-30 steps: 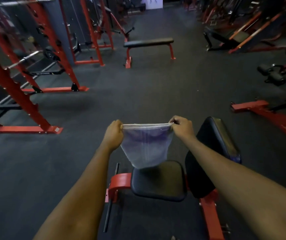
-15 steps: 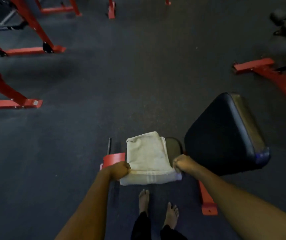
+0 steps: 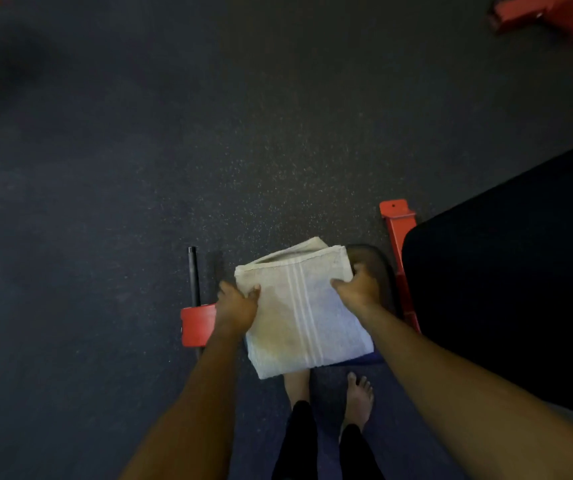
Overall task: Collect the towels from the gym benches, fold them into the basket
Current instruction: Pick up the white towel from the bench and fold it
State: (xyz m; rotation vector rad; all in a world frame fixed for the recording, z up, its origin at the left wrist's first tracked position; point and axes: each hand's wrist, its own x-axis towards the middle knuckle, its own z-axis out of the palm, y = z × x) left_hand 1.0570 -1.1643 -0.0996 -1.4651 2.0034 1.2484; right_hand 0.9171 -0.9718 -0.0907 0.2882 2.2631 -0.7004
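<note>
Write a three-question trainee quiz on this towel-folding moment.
1. True or false: the left hand and the right hand both grip the towel.
2. The towel is: A) spread flat on the floor, B) folded, C) rolled into a tube.
3. Fill in: the large black bench pad lies to the towel's ____.
Key: 1 true; 2 B; 3 right.

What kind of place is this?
Most likely a gym: speckled dark rubber flooring, a red steel equipment frame, and a black padded bench beside the folded towel.
</note>
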